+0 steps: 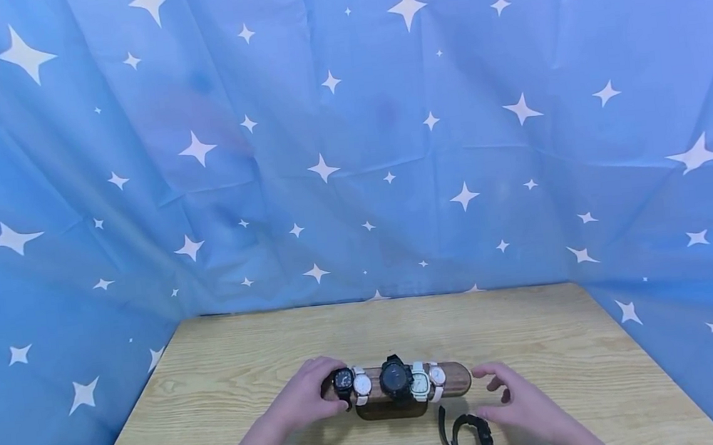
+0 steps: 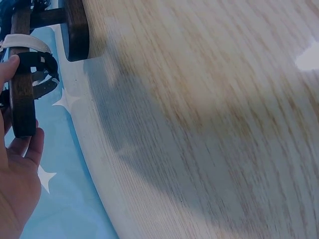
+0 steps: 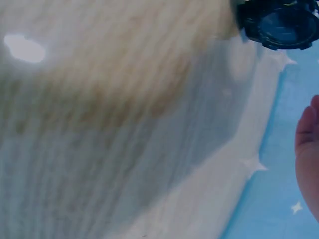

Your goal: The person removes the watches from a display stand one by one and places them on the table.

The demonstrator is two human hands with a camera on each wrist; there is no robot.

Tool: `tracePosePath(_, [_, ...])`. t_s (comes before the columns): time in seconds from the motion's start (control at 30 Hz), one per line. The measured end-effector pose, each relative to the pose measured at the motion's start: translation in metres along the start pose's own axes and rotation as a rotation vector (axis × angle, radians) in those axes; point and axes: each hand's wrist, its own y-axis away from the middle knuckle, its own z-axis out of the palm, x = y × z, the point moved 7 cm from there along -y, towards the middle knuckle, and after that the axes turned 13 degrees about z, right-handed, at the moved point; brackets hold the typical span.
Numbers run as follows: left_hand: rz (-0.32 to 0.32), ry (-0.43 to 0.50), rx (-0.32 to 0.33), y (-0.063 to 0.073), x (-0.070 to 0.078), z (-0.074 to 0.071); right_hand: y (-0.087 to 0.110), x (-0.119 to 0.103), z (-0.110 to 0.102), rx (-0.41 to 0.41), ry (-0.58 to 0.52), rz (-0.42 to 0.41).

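A dark wooden watch stand [image 1: 457, 379] bears several watches along its bar. My left hand [image 1: 308, 393] grips its left end; in the left wrist view, the thumb lies by a black strap [image 2: 35, 59] and fingertips reach around the bar's end [image 2: 23, 112]. Nearest that hand is a small black watch [image 1: 343, 379], then a white-strapped watch [image 1: 362, 384]. Farther right sit a large black watch [image 1: 395, 378], a pale square watch [image 1: 420, 384] and another white-strapped watch [image 1: 437, 375]. My right hand [image 1: 519, 404], fingers loosely bent and holding nothing, hovers beside a loose black watch [image 1: 484, 439].
The wooden table [image 1: 246, 348] carries the stand near its front. A blue curtain with white stars [image 1: 347, 123] hangs behind the table and along both sides. The loose watch's strap curls toward the stand's base [image 1: 392, 410].
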Motion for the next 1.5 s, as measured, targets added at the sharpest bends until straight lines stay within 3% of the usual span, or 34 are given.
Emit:
tracePosePath(0.3, [0.007,0.006,0.010,0.000,-0.002,0.001,-0.013,-0.017,-0.001,0.067,0.059,-0.024])
tracePosePath(0.6, [0.014,0.014,0.011,-0.001,0.002,0.000,-0.021,-0.035,0.006,0.062,0.163,-0.161])
tracePosePath(0.77, [-0.012,0.031,-0.001,-0.001,0.002,0.001,-0.024,-0.041,0.012,0.055,0.208,-0.212])
tracePosePath(0.97, [-0.019,0.035,-0.008,-0.001,0.002,0.000,-0.026,-0.048,0.016,0.112,0.299,-0.267])
tracePosePath(1.5, [-0.005,0.011,-0.001,0.000,0.003,-0.001,-0.025,-0.057,0.024,0.159,0.362,-0.260])
